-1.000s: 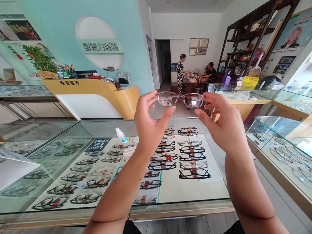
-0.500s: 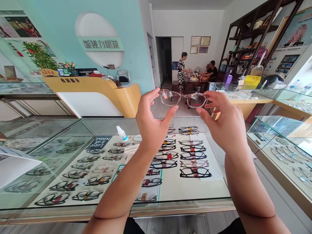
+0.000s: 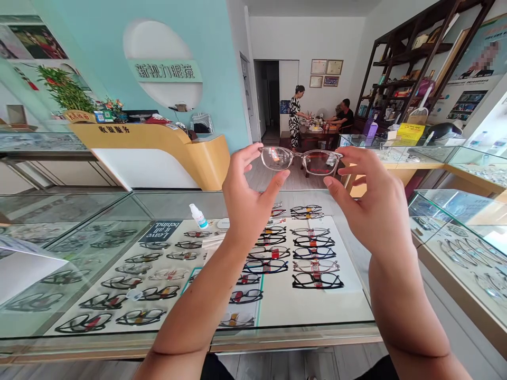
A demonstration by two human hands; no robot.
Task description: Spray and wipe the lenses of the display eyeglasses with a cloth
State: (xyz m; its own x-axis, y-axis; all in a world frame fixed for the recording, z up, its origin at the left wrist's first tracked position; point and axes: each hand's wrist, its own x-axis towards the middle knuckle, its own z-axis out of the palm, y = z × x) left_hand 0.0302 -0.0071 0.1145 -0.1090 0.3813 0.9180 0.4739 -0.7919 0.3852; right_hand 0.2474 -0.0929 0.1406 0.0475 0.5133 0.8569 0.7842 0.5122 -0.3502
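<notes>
Through the head camera I see my left grip (image 3: pixel 246 199) and right grip (image 3: pixel 374 205) grasping opposite ends of clear-rimmed, rounded eyeglasses (image 3: pixel 298 154) above the glass-topped display desk (image 3: pixel 312 311).

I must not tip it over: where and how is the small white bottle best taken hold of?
Probably around the wide lower body of the white bottle, from its left side: it stands upright, narrows toward its top, and the left hand is to its right.

Glass counter (image 3: pixel 182 198) — pale sheet (image 3: pixel 309 311) visible through top, bearing rows of eyeglasses (image 3: pixel 318 281), left and right. White bottle (image 3: pixel 198 217) toward far side, left of centre — dark printed card (image 3: pixel 158 233) to its left.
</notes>
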